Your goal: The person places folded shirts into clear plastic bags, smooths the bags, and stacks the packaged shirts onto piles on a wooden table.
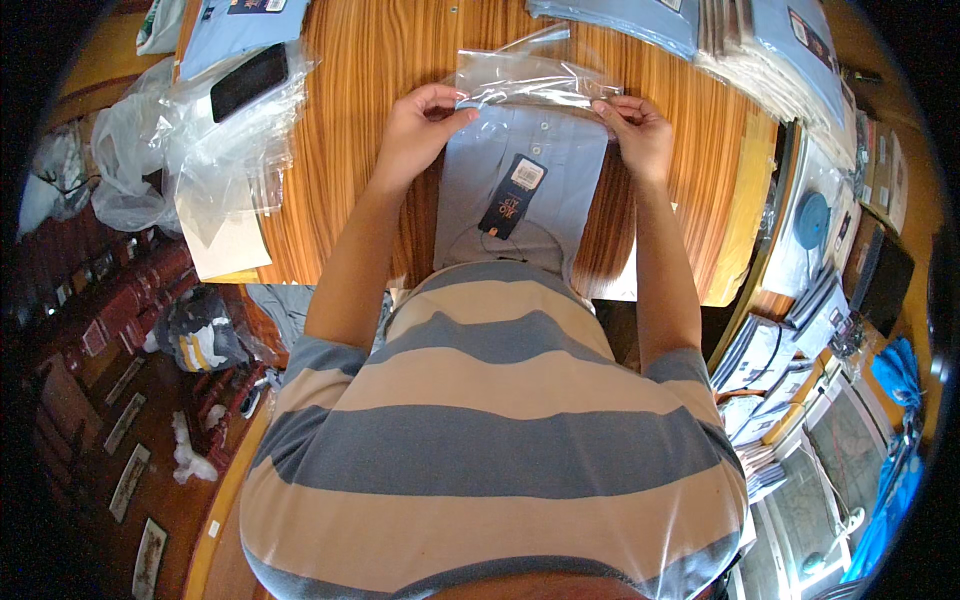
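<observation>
A folded light blue shirt [470,180] lies on the wooden table in front of me, inside a clear plastic bag [540,82]. A dark hang tag [512,197] with a white sticker sits on the shirt's front, below small buttons. My left hand [425,125] pinches the bag's far left corner between thumb and fingers. At the far right corner, my right hand [635,130] pinches the same bag. Loose, shiny film bunches up between the two hands, beyond the shirt's far edge.
Clear bags [235,150] are heaped on the left with a black phone [249,83] on top. Packed blue shirts [790,60] are stacked at the far right, and another blue packet [240,35] lies far left. The striped wooden table [350,100] ends near my body.
</observation>
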A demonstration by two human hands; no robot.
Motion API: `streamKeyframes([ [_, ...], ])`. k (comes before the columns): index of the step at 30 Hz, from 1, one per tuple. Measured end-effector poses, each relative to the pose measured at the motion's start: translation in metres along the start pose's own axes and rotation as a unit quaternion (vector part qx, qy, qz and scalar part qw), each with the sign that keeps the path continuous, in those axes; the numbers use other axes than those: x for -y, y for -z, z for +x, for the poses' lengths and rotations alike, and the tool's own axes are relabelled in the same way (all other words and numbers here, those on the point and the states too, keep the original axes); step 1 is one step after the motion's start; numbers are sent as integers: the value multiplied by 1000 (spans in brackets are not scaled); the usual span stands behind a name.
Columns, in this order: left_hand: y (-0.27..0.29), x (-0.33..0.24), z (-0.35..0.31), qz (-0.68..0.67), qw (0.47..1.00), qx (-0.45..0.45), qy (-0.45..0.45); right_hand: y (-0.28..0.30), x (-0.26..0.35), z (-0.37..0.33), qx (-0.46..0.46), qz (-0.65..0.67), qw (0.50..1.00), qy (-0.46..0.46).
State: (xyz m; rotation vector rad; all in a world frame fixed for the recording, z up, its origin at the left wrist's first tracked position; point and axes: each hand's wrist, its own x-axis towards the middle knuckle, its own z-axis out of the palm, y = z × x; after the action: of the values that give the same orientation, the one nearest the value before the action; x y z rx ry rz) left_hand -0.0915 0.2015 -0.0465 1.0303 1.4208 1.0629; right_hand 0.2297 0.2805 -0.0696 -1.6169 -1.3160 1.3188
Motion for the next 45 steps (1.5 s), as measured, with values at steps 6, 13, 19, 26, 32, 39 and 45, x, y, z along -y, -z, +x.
streamKeyframes([
  [6,1,-6,3,-13,1000,-4,-1,8,7,-7,36,98,993,-55],
  [13,1,-9,4,-37,999,-19,35,2,8,1,15,80,994,-80],
  [19,-1,-8,4,-37,998,-32,45,8,2,-5,44,108,993,-18],
  [26,5,-5,-5,-15,999,-8,49,16,15,-33,43,115,982,-146],
  [32,12,0,-12,-31,996,2,84,20,12,-47,71,137,978,-144],
  [39,17,3,-20,-42,997,10,61,21,9,-61,128,94,974,-162],
  [45,20,9,-29,-39,998,32,45,16,12,-72,111,110,976,-150],
])
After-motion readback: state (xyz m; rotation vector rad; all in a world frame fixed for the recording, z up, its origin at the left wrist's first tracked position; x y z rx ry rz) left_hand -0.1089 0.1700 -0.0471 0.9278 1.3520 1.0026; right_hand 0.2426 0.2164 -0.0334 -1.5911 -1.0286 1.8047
